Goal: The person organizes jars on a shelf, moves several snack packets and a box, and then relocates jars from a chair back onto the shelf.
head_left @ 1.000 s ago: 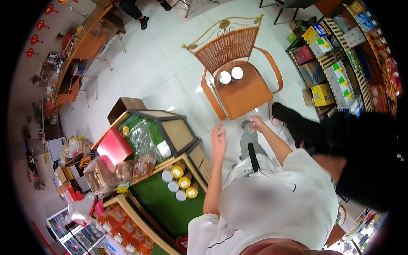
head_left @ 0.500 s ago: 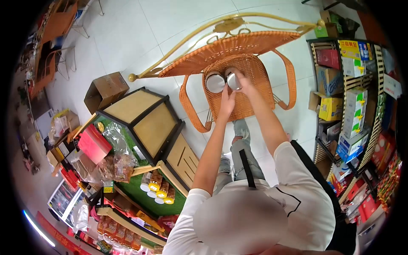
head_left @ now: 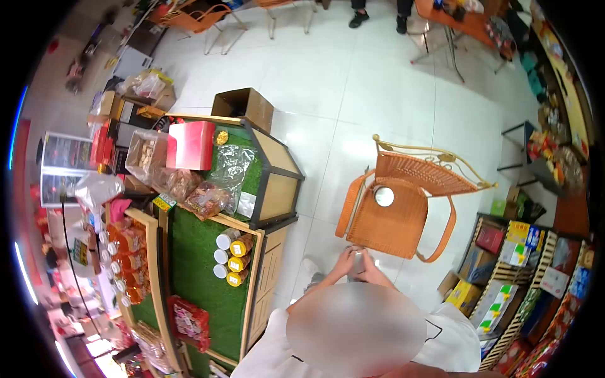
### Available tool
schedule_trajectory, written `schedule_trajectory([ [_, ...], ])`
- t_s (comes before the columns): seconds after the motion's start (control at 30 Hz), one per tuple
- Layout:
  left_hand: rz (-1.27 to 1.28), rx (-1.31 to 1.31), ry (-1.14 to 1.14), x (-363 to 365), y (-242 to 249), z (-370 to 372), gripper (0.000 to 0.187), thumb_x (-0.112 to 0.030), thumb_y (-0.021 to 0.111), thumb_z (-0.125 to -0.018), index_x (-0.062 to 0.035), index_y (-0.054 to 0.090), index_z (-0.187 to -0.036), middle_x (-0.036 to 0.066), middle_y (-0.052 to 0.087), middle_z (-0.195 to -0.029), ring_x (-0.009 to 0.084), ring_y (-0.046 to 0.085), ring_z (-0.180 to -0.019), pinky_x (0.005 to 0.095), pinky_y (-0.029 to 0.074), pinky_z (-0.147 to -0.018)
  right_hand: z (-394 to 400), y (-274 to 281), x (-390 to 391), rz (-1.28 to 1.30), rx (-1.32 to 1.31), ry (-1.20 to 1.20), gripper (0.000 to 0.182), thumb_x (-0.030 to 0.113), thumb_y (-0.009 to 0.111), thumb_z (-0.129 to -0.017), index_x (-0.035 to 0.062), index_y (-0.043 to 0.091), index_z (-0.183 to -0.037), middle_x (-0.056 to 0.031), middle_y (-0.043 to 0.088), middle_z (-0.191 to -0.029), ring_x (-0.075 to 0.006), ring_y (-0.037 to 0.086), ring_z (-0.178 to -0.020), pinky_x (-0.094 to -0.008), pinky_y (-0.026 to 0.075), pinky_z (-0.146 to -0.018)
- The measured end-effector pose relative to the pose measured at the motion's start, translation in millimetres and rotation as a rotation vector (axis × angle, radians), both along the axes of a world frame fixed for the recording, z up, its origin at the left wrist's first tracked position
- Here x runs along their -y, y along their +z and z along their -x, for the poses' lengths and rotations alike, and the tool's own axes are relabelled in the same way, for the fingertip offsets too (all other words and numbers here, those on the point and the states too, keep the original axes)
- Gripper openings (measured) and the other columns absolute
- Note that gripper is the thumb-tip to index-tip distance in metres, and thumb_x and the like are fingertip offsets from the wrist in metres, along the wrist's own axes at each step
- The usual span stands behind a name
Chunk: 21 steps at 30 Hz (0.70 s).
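Observation:
A silver-lidded jar (head_left: pixel 358 259) is held close to my body, just in front of the chair's seat edge. My left hand (head_left: pixel 344 262) is closed around its left side and my right hand (head_left: pixel 371 272) closes on the other side. The jar's lower part is hidden by my fingers. Beyond my hands stands an orange wicker armchair (head_left: pixel 394 223) with a gold metal back frame. On its seat, near the backrest, sits another jar (head_left: pixel 384 196), its round pale lid facing up.
To the left, a display stand with green turf (head_left: pixel 208 246) bears several jars (head_left: pixel 236 246), bagged goods and a red box (head_left: pixel 190 146). An open cardboard box (head_left: pixel 246 107) is behind it. Shelves with boxed goods (head_left: pixel 498 309) line the right. A person's shoes (head_left: pixel 358 19) show at the far end.
One of the two jars has left the seat and is now in my hands, near my body. The other stays on the chair. My view has shifted back and turned, so more floor shows.

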<state>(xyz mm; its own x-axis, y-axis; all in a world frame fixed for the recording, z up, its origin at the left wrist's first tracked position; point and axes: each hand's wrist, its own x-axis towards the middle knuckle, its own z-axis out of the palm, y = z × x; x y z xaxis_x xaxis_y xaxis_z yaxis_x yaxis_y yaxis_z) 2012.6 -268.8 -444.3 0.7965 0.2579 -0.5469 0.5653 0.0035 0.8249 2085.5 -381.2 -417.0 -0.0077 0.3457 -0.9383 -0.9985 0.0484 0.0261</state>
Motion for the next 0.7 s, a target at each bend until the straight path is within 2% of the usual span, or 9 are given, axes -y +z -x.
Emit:
schedule_trajectory([
  [0.1,-0.027,-0.092,0.129,-60,64,45,0.055,-0.034,0.042,-0.098,0.0054,0.04,-0.136,0.023,0.049,-0.133,0.0319,0.048,-0.124,0.0361,0.038,-0.102,21,95,-71,-0.025,0.19,0.184,0.054,0.043,0.059,-0.084,0.0183,0.046,-0.13,-0.0095,0.052,-0.126,-0.0278,0.052,-0.113,-0.0561,0.045,-0.085],
  [0.13,-0.074,-0.033,0.222,-80,81,60,0.051,-0.032,0.044,-0.096,0.0056,0.045,-0.131,0.025,0.053,-0.126,0.0351,0.051,-0.12,0.0382,0.04,-0.1,29,120,-97,-0.024,0.266,0.242,0.058,0.042,0.061,-0.083,0.0172,0.044,-0.133,-0.0102,0.05,-0.128,-0.0275,0.051,-0.114,-0.055,0.045,-0.086],
  [0.23,-0.256,0.165,0.403,-133,147,100,0.048,-0.028,0.048,-0.096,0.0035,0.044,-0.132,0.027,0.052,-0.127,0.0374,0.049,-0.121,0.0399,0.038,-0.102,62,127,-154,-0.081,0.7,0.561,0.069,0.038,0.064,-0.083,0.0171,0.033,-0.14,-0.0085,0.052,-0.118,-0.0218,0.051,-0.109,-0.0372,0.05,-0.077],
  [0.3,-0.246,0.181,0.546,-161,183,136,0.049,-0.025,0.048,-0.097,-0.0002,0.038,-0.138,0.025,0.043,-0.137,0.0361,0.043,-0.127,0.0382,0.034,-0.106,85,139,-195,-0.087,1.129,0.802,0.08,0.035,0.068,-0.082,0.0106,0.024,-0.144,-0.0118,0.051,-0.121,-0.0202,0.053,-0.105,-0.033,0.05,-0.077],
  [0.37,-0.299,0.297,0.658,-188,212,168,0.052,-0.023,0.05,-0.097,-0.0049,0.034,-0.142,0.023,0.035,-0.143,0.0347,0.038,-0.131,0.0381,0.032,-0.107,115,165,-238,-0.166,1.287,0.703,0.081,0.028,0.072,-0.08,0.0026,0.024,-0.141,-0.0161,0.051,-0.121,-0.0197,0.056,-0.102,-0.0321,0.051,-0.076],
  [0.43,-0.372,0.409,0.781,-217,235,188,0.05,-0.02,0.05,-0.096,-0.0066,0.036,-0.142,0.02,0.038,-0.141,0.0329,0.04,-0.129,0.0371,0.034,-0.106,140,221,-287,-0.258,1.177,0.663,0.078,0.024,0.075,-0.079,-0.0019,0.027,-0.136,-0.0194,0.049,-0.127,-0.024,0.055,-0.108,-0.0329,0.048,-0.087],
  [0.57,-0.197,0.455,0.992,-295,264,237,0.046,-0.019,0.05,-0.096,-0.0074,0.039,-0.139,0.016,0.047,-0.135,0.0252,0.048,-0.121,0.034,0.043,-0.092,178,242,-379,-0.386,1.452,0.878,0.07,0.023,0.074,-0.08,0.0,0.033,-0.131,-0.0185,0.057,-0.115,-0.0199,0.061,-0.097,-0.0282,0.05,-0.08],
  [0.63,0.021,0.445,1.097,-338,231,263,0.043,-0.025,0.048,-0.097,-0.0058,0.041,-0.136,0.015,0.052,-0.129,0.0243,0.052,-0.115,0.0309,0.043,-0.09,197,240,-430,-0.419,1.589,0.941,0.072,0.033,0.078,-0.074,-0.0004,0.043,-0.128,-0.0196,0.061,-0.112,-0.0246,0.062,-0.102,-0.0328,0.049,-0.085],
  [0.7,-0.064,0.43,1.219,-379,196,278,0.039,-0.029,0.045,-0.098,-0.0034,0.046,-0.127,0.015,0.059,-0.118,0.0216,0.057,-0.104,0.0294,0.044,-0.086,216,239,-480,-0.399,1.628,1.101,0.07,0.036,0.077,-0.072,0.0013,0.049,-0.125,-0.0219,0.061,-0.113,-0.0309,0.062,-0.103,-0.0368,0.048,-0.087],
])
